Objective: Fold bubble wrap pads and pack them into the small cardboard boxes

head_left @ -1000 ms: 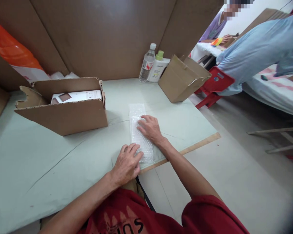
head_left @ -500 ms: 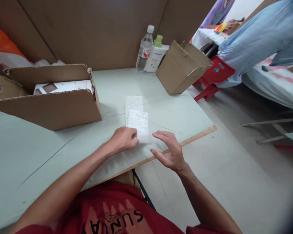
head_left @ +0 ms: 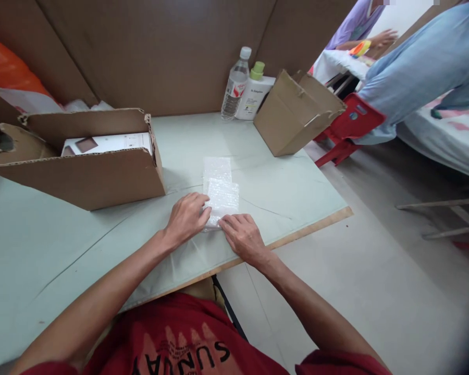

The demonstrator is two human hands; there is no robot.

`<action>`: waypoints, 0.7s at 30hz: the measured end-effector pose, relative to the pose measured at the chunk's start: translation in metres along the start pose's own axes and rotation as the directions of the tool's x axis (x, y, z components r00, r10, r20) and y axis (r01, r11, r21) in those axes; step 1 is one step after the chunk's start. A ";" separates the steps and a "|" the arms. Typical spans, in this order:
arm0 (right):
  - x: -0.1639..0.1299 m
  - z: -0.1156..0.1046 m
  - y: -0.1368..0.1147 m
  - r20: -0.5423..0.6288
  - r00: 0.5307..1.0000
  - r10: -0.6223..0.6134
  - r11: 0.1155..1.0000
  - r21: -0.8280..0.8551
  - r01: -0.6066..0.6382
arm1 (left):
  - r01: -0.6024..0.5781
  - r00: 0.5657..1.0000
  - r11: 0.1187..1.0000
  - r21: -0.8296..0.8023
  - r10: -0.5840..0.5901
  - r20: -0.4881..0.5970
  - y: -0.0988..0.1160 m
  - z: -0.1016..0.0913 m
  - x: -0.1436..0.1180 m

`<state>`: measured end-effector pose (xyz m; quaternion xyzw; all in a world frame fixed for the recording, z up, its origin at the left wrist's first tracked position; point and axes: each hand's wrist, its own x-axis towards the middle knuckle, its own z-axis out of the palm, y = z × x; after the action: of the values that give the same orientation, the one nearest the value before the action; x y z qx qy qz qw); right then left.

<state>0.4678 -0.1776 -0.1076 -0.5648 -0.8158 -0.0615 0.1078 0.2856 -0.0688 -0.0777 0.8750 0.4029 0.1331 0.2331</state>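
Observation:
Bubble wrap [head_left: 223, 197] lies folded near the front of the pale table, its near part between my two hands. It overlaps a flat strip of clear bubble wrap [head_left: 218, 167] that stretches away behind it. My left hand [head_left: 187, 216] has curled fingers and thumb at the left edge of the folded bubble wrap. At its near right corner, the bent fingers of my right hand [head_left: 243, 235] pinch the wrap, with the thumb underneath partly hidden. Whether anything is inside the wrap, I cannot tell.
An open carton [head_left: 121, 179] holding white printed boxes [head_left: 119, 141] stands at left. Behind are a water bottle [head_left: 236, 86], a green-capped white bottle [head_left: 253, 99] and another open carton [head_left: 283, 122]. The table edge [head_left: 312, 228] is close. A person [head_left: 426, 67] is by a red chair [head_left: 355, 122].
My right hand has moved left, from open beside the wrap onto its near corner. My left hand has shifted slightly left and its fist has loosened along the wrap's left edge.

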 end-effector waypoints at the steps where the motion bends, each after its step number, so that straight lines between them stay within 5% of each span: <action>1: 0.003 0.001 0.002 -0.003 1.000 -0.008 1.000 -0.005 0.008 | -0.084 0.995 0.996 -0.005 0.083 -0.062 -0.004 0.002 -0.013; 4: 0.011 -0.003 0.009 -0.006 1.000 0.021 0.994 0.111 -0.020 | -0.339 0.924 0.941 -0.013 0.330 -0.194 -0.013 0.012 -0.048; 6: 0.015 -0.010 0.011 0.026 0.998 0.054 0.955 0.291 -0.059 | -0.385 0.906 0.921 -0.063 0.364 -0.215 -0.015 0.017 -0.064; 11: 0.011 -0.030 0.002 0.182 0.983 0.035 0.772 0.620 -0.142 | -0.096 0.990 0.941 -0.325 0.057 -0.126 -0.010 0.020 -0.074; 15: -0.005 -0.036 -0.004 -0.077 0.963 0.258 0.812 0.557 -0.173 | 0.127 0.988 0.900 -0.417 -0.154 -0.030 -0.008 0.019 -0.069; 17: -0.009 -0.034 0.001 -0.132 0.924 0.359 0.826 0.506 -0.249 | 0.086 0.990 0.900 -0.426 -0.127 -0.067 -0.008 0.020 -0.069; 21: -0.001 -0.020 0.019 0.055 0.861 0.506 0.744 0.476 -0.468 | -0.131 0.977 0.925 -0.357 0.058 -0.207 -0.006 0.027 -0.080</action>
<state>0.4875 -0.1758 -0.0891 -0.7112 -0.6246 0.1480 0.2865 0.2423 -0.1349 -0.1077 0.8171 0.3487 0.3016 0.3462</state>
